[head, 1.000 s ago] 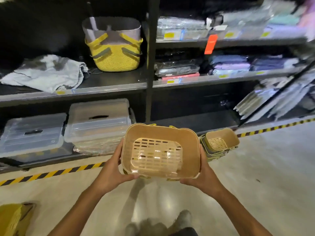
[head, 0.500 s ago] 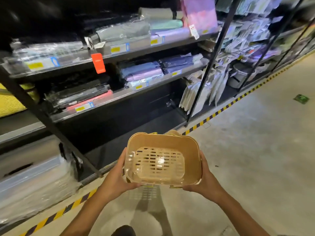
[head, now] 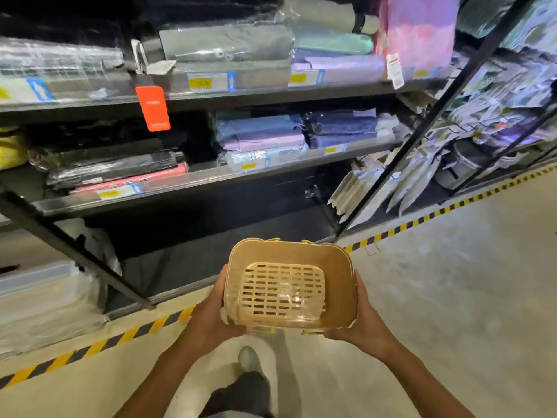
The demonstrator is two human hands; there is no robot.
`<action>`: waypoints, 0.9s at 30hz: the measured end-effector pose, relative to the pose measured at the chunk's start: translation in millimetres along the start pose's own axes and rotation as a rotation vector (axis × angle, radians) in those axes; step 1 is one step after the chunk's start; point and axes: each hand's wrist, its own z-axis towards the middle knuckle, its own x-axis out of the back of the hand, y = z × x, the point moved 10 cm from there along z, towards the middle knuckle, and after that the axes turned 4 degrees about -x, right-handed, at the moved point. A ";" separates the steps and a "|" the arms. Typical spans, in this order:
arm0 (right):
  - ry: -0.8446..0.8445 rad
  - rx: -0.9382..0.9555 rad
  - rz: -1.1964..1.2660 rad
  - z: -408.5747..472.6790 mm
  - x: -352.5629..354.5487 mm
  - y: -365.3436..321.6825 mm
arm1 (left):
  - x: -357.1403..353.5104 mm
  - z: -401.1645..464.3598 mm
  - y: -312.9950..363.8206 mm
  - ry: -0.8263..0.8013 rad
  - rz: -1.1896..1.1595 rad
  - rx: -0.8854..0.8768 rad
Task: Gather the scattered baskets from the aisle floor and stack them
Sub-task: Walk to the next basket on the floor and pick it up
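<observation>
A tan plastic basket (head: 337, 276) with a slotted bottom and yellow handles hangs in front of me above the aisle floor, its open side facing me. My left hand (head: 212, 316) grips its left wall, fingers curled under the near rim. My right hand (head: 361, 322) grips its right wall the same way. No other basket is in view.
Black shelving (head: 193, 185) with folded, bagged textiles runs along the left and back. A yellow-black hazard stripe (head: 99, 346) marks the floor edge below it. Grey concrete aisle floor (head: 458, 297) spreads to the right. My foot (head: 248, 359) shows below the basket.
The view has swung right along the shelves; the stacked baskets on the floor and the clear bins have left the picture. Both hands keep the same hold on the basket.
</observation>
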 end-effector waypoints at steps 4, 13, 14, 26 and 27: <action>-0.032 0.043 -0.021 58.1 22.6 -6.9 | 6.7 41.1 -32.9 0.059 0.056 0.080; -0.265 -0.119 -0.066 158.0 39.9 49.5 | -13.1 96.2 -46.2 0.174 -0.083 0.125; -0.318 -0.106 -0.045 166.8 37.9 52.7 | -18.8 99.7 -50.3 0.183 -0.094 0.146; -0.536 -0.151 0.007 284.9 32.9 205.1 | -127.8 159.6 -193.7 0.336 -0.233 0.375; -0.560 -0.115 0.005 292.7 29.0 217.7 | -137.6 166.3 -204.4 0.317 -0.232 0.366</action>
